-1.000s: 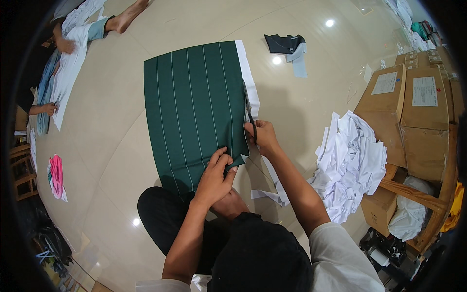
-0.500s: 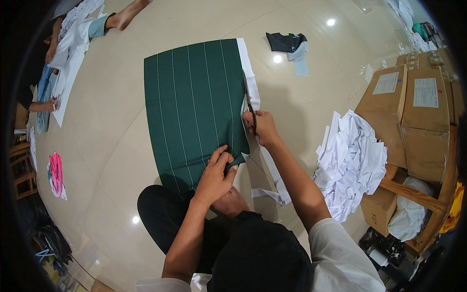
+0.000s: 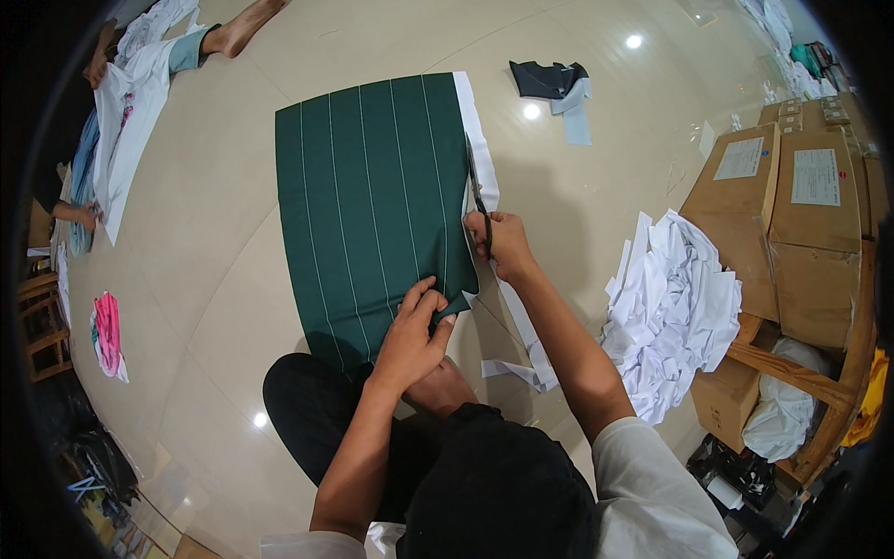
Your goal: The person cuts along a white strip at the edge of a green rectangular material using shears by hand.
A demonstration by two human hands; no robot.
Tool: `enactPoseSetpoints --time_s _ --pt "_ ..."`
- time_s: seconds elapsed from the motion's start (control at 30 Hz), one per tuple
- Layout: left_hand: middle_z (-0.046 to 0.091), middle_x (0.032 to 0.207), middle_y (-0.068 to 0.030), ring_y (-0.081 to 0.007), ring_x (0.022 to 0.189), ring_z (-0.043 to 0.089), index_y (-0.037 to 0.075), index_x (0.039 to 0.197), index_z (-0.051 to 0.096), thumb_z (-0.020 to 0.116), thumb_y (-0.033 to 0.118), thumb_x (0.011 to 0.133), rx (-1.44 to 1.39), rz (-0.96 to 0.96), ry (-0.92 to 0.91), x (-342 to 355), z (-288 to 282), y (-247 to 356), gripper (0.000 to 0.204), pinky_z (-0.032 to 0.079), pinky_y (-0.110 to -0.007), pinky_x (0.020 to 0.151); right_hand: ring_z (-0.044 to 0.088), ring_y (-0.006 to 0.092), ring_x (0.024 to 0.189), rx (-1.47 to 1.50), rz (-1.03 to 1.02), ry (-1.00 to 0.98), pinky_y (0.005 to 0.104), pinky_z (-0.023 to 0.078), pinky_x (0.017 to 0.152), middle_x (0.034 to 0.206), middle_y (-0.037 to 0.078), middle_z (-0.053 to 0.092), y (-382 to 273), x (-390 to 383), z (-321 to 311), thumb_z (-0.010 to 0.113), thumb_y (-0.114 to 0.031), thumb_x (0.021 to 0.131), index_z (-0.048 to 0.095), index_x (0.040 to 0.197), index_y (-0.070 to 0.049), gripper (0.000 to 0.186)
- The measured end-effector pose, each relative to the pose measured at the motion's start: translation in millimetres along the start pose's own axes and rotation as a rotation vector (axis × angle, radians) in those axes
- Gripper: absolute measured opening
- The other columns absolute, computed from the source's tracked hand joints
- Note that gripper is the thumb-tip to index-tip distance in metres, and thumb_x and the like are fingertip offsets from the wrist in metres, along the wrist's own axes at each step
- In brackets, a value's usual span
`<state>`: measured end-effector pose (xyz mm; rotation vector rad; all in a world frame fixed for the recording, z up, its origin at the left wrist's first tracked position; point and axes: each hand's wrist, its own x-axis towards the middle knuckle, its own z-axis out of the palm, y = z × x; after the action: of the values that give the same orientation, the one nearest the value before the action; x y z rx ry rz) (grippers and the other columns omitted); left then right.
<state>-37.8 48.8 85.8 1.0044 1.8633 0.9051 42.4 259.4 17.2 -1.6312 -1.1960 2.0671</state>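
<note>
A dark green cloth (image 3: pixel 358 214) with thin pale lengthwise lines lies on the floor in front of me, a white strip (image 3: pixel 475 121) along its right edge. My right hand (image 3: pixel 503 242) is closed on black-handled scissors (image 3: pixel 484 214), their blades lying along that edge, pointing away from me. My left hand (image 3: pixel 414 340) grips the green cloth near its lower right corner, fingers curled on top where the corner is folded up. My bare foot (image 3: pixel 438 387) is just below that hand. Narrow white offcuts (image 3: pixel 521 373) lie beside my right forearm.
A white fabric heap (image 3: pixel 670 317) and cardboard boxes (image 3: pixel 810 242) on a wooden frame (image 3: pixel 782 368) stand at right. Dark and grey scraps (image 3: pixel 549 79) lie beyond. A co-worker's hand (image 3: pixel 86 216) works white fabric (image 3: pixel 126 158) at upper left. Pink cloth (image 3: pixel 109 335) lies at left.
My right hand and scissors have moved forward along the cloth's edge since a second ago. My left hand stays put. The co-worker's hands and white fabric have shifted.
</note>
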Motion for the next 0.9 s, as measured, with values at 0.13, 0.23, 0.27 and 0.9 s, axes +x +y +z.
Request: enactPoseSetpoints --time_s 0.13,0.23,0.27,0.9 --pt "0.048 0.145 -0.0241 -0.0421 0.135 0.049 0.001 0.105 0.053 0.065 0.014 0.093 -0.005 0.007 0.000 0.7 0.6 0.2 0.021 0.043 -0.044 0.105 0.049 0.0124 0.046 0.022 -0.058 -0.030 0.0285 0.036 0.041 0.058 0.001 0.051 -0.8 6.0 -0.8 0.077 -0.022 0.074 0.052 0.066 -0.008 0.030" --pt "0.049 0.144 -0.0242 -0.0419 0.135 0.049 0.001 0.105 0.054 0.065 0.013 0.093 -0.011 0.003 0.002 0.2 0.2 0.3 0.021 0.044 -0.043 0.105 0.049 0.0127 0.046 0.017 -0.077 -0.028 0.0287 0.035 0.041 0.058 0.001 0.051 -3.8 10.4 1.8 0.077 -0.022 0.073 0.052 0.066 -0.007 0.030" --pt "0.049 0.144 -0.0241 -0.0418 0.135 0.049 0.001 0.105 0.054 0.065 0.013 0.093 -0.012 0.000 0.004 0.0 0.2 0.3 0.021 0.044 -0.043 0.105 0.049 0.0128 0.046 0.017 -0.075 -0.030 0.0288 0.035 0.041 0.058 0.002 0.051 -4.8 11.9 2.3 0.078 -0.022 0.073 0.052 0.066 -0.007 0.031" --pt "0.046 0.148 -0.0220 -0.0449 0.131 0.050 0.002 0.108 0.055 0.063 0.019 0.094 -0.002 -0.019 -0.016 -0.3 -2.3 3.0 0.023 0.037 -0.055 0.112 0.051 0.0130 0.045 0.060 -0.072 -0.048 0.0279 0.037 0.040 0.059 0.003 0.055 1.8 16.2 1.1 0.080 -0.016 0.076 0.054 0.069 -0.006 0.028"
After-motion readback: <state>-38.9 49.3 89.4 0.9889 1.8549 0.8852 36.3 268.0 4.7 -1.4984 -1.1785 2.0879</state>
